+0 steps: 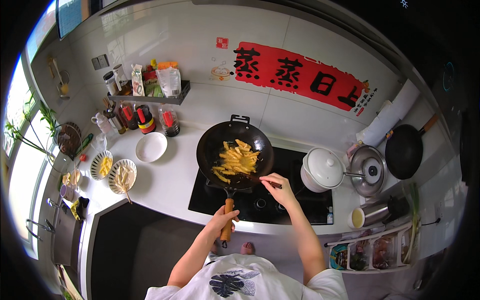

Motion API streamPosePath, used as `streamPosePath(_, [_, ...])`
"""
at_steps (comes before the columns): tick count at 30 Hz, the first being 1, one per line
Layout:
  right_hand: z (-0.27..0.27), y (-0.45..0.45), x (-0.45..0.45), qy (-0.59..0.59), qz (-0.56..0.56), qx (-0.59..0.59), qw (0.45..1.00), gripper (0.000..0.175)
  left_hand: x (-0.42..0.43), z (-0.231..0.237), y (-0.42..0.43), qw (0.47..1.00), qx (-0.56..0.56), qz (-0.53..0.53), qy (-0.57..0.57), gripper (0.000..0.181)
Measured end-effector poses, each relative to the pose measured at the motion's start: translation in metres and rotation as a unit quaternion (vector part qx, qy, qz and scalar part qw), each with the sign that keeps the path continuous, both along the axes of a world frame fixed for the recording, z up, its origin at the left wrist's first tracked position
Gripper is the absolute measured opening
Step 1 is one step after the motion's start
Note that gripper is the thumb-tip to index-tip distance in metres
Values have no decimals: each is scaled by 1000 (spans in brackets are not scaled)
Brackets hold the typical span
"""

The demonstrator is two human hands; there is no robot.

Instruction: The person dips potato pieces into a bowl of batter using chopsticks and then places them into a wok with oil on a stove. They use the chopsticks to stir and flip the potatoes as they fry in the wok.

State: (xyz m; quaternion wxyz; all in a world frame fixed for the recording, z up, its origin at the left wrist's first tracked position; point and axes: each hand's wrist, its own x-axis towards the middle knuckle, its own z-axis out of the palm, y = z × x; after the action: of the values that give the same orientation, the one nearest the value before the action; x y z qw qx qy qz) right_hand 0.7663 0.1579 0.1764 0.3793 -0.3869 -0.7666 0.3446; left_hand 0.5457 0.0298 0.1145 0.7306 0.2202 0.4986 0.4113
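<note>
A dark wok [210, 150] sits on the left part of the black cooktop [300, 210]. Its wooden handle [226, 221] points towards me, and my left hand [222, 220] is closed around it. Golden battered strips [238, 157] lie in a loose heap in the wok, in what looks like oil. My right hand [279, 187] holds dark chopsticks [276, 185] near the wok's right lower rim. Their tips reach in beside the strips; whether they touch any cannot be told.
Left of the wok stand a white plate [151, 147], a bowl of pale strips in batter [123, 176] and a bowl of yellow strips [101, 165]. Sauce bottles [145, 119] line the wall. A lidded white pot [323, 169] stands right, beside a metal lid [368, 171].
</note>
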Motion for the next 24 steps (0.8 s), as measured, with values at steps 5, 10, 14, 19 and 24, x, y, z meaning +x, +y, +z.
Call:
streamPosePath(5, [-7, 26, -18, 55, -75, 63, 994, 13, -1, 1, -2, 1000, -14, 4, 2, 37])
streamPosePath(10, [-34, 80, -33, 112, -119, 56, 985, 12, -1, -4, -2, 1000, -11, 2, -13, 27])
streamPosePath(14, [-52, 99, -38, 139, -168, 52, 975, 13, 3, -4, 0, 1000, -12, 10, -14, 26])
streamPosePath(19, [-54, 92, -41, 62, -131, 78, 986, 14, 1, -1, -2, 1000, -20, 16, -10, 25])
streamPosePath(24, [-21, 86, -41, 24, -179, -16, 983, 20, -1, -6, -3, 1000, -15, 15, -9, 25])
